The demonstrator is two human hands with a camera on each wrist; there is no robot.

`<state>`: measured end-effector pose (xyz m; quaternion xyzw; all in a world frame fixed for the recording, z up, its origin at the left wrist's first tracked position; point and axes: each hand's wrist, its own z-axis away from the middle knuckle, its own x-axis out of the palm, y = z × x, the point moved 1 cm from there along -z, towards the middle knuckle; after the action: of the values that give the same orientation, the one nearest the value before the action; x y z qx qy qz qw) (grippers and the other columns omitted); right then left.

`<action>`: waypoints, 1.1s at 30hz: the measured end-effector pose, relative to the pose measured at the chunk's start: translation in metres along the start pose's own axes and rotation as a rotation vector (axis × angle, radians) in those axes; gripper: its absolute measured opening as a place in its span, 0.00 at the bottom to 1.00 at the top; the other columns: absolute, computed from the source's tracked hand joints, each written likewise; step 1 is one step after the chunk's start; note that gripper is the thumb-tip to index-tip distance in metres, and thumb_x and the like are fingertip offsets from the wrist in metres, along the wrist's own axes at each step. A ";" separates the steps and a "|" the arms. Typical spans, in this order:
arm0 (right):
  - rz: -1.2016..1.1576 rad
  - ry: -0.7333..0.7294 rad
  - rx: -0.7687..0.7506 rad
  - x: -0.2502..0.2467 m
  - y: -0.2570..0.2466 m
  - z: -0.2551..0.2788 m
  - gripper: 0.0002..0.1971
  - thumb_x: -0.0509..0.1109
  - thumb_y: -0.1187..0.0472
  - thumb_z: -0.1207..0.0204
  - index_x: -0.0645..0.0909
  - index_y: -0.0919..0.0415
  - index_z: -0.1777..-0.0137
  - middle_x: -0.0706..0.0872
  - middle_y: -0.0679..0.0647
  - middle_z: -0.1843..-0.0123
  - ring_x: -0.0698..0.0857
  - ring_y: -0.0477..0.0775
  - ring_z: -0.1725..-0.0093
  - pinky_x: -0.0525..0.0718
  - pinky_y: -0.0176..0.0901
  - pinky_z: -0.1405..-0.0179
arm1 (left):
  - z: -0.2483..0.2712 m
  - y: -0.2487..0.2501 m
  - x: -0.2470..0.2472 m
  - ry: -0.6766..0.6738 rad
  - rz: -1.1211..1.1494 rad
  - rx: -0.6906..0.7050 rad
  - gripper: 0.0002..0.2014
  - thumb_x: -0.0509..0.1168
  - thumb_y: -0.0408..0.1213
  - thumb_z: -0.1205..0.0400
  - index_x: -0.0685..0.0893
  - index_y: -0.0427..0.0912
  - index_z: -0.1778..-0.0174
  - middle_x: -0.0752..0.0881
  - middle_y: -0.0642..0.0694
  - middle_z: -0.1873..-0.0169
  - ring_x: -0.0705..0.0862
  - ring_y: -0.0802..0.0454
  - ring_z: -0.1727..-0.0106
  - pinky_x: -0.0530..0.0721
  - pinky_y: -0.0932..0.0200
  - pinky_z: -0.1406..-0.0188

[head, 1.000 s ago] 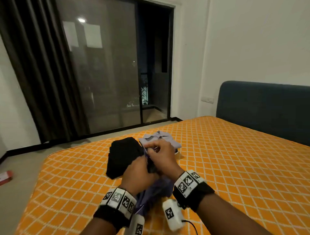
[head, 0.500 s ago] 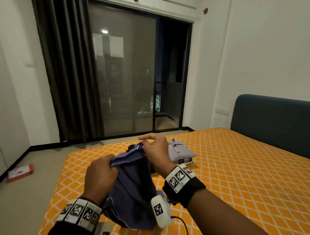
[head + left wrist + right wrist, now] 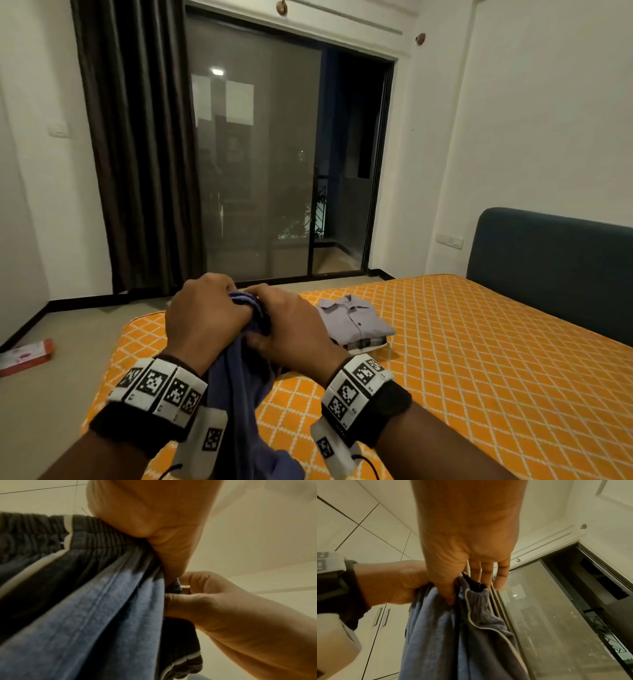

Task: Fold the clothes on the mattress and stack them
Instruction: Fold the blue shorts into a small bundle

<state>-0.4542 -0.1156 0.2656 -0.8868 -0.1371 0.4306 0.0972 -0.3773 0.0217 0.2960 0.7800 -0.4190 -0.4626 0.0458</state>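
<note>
Both hands are up in front of the person, close together, bunching the elastic waistband of blue shorts (image 3: pixel 245 387) above the mattress's near edge. Left hand (image 3: pixel 205 317) has its fingers curled tight round the gathered band. Right hand (image 3: pixel 291 329) pinches the same band just beside it; thumb pressed into the cloth, outer fingers loose. The rest of the garment hangs down free between the wrists, a pale side stripe showing in the left wrist view.

Handling, as a judgement: light, limp knit with no stiffness, so it will sag and twist wherever it isn't held. The elastic band is the firmest part to take. Best hold is probably the two ends of the waistband, hands spread apart, so the legs drop straight before laying it flat.

Further in on the orange mattress (image 3: pixel 479 342), toward its far-left corner, a folded grey shirt (image 3: pixel 352 317) sits on top of other folded clothes: the stack to add to.
</note>
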 end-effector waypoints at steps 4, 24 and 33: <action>-0.089 0.173 0.114 -0.008 0.009 -0.007 0.19 0.68 0.59 0.28 0.88 0.46 0.38 0.94 0.48 0.49 0.90 0.52 0.49 0.89 0.54 0.52 | -0.003 0.001 0.002 -0.004 -0.087 0.055 0.08 0.77 0.49 0.30 0.86 0.51 0.67 0.85 0.48 0.70 0.87 0.41 0.62 0.80 0.55 0.66; -0.582 0.392 0.364 -0.069 0.048 -0.046 0.08 0.88 0.59 0.33 0.94 0.56 0.57 0.95 0.54 0.60 0.90 0.47 0.59 0.90 0.54 0.51 | -0.038 -0.089 -0.086 0.130 0.250 -0.025 0.07 0.83 0.48 0.29 0.93 0.53 0.62 0.91 0.46 0.68 0.90 0.45 0.60 0.86 0.45 0.58; -0.841 0.297 0.310 -0.095 0.013 -0.042 0.05 0.81 0.63 0.23 0.93 0.60 0.48 0.95 0.58 0.51 0.91 0.52 0.53 0.91 0.50 0.46 | -0.025 -0.099 -0.129 0.190 0.589 0.009 0.07 0.77 0.41 0.18 0.93 0.48 0.46 0.95 0.53 0.54 0.92 0.51 0.49 0.90 0.38 0.42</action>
<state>-0.4754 -0.1617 0.3570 -0.7813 -0.4031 0.2376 0.4132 -0.3263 0.1674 0.3524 0.6648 -0.6230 -0.3527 0.2132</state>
